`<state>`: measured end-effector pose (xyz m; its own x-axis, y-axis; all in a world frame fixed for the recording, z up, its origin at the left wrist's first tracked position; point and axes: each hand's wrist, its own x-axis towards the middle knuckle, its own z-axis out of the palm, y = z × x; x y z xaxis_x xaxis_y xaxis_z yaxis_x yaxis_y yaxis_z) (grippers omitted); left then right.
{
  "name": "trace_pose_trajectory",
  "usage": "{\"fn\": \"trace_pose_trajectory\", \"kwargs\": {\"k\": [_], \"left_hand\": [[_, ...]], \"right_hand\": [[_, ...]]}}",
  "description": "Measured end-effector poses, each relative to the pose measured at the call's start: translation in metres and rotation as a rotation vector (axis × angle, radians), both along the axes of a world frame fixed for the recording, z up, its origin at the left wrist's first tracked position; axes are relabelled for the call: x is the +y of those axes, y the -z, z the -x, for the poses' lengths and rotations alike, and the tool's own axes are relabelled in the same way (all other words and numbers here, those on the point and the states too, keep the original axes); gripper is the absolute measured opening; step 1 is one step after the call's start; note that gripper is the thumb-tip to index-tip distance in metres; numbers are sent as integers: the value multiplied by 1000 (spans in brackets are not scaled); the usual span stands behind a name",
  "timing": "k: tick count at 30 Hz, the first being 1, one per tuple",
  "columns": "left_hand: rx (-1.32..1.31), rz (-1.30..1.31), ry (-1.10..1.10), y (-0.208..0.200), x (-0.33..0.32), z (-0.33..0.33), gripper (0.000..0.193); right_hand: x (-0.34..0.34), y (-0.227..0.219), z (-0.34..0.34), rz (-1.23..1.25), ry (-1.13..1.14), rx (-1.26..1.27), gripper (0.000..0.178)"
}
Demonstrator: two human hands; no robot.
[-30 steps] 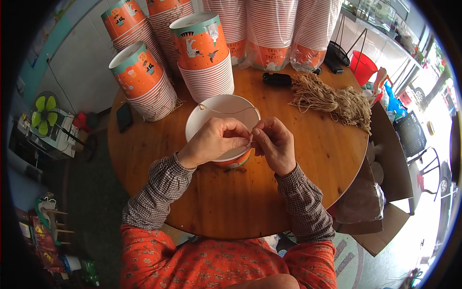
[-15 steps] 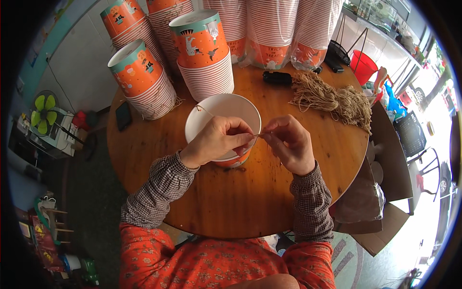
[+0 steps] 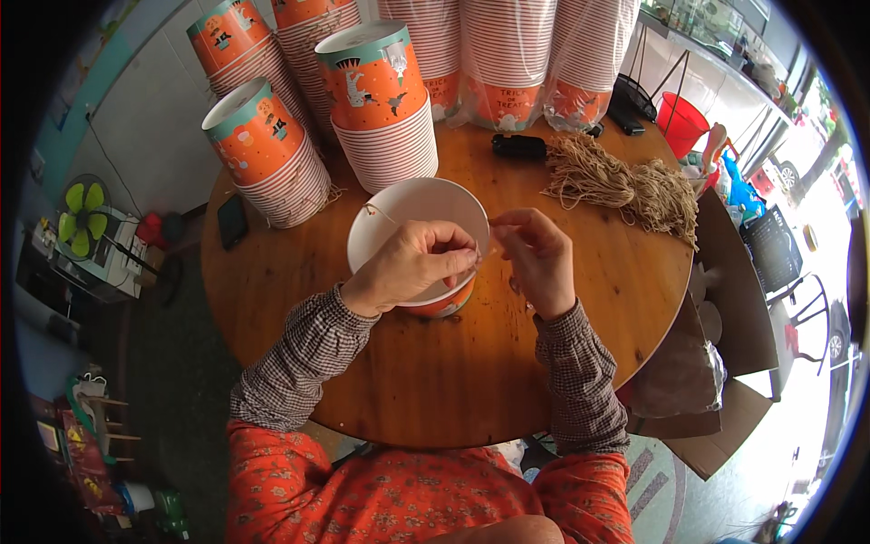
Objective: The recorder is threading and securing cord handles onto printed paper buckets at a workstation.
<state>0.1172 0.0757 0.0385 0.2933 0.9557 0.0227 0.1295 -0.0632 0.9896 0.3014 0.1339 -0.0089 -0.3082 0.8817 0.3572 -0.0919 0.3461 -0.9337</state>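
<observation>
In front of me on the round wooden table stands a paper bucket [image 3: 372, 240], white inside and orange outside. A thin tan cord [image 3: 381, 214] passes through its wall near the far left rim and runs toward my left hand [image 3: 403, 265]. That hand, over the bucket's mouth, pinches the cord's end between thumb and forefinger at the right rim. Just right of the rim is my right hand [image 3: 541, 260], its thumb and forefinger drawn together. Whatever lies between those fingertips is too small to make out.
Stacked orange-and-teal paper buckets [image 3: 372, 82] line the table's far side, some in clear plastic [image 3: 507, 63]. A bundle of tan cords [image 3: 625, 186] lies at the far right beside a black object [image 3: 518, 146]. A dark phone [image 3: 232, 220] rests at left. Open cardboard boxes [image 3: 739, 308] stand right of the table.
My right hand has shifted slightly left and up, its fingertips parting from those of my left hand. The left hand stays over the bucket, still pinching the cord.
</observation>
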Motion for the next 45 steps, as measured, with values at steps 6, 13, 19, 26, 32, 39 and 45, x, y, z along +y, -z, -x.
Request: {"fn": "trace_pose_trajectory", "kwargs": {"k": [6, 13, 19, 26, 32, 39, 45], "left_hand": [[-129, 43, -68, 6, 2, 9, 15], [-63, -24, -44, 8, 1, 6, 16], [21, -91, -26, 6, 1, 6, 12], [70, 34, -13, 1, 0, 17, 11], [-109, 153, -47, -12, -6, 11, 13], [-32, -23, -62, -4, -4, -2, 17], [-372, 211, -19, -6, -7, -2, 23]], "right_hand": [[-4, -7, -8, 125, -184, 153, 17], [-6, -5, -4, -40, -213, 97, 10], [-9, -9, -6, -33, -111, 32, 7], [-8, -12, -9, -158, -11, -4, 8], [-10, -15, -12, -308, -4, -90, 9], [-17, -19, -7, -214, -243, -23, 12], [-9, 1, 3, -75, -171, 151, 9]]}}
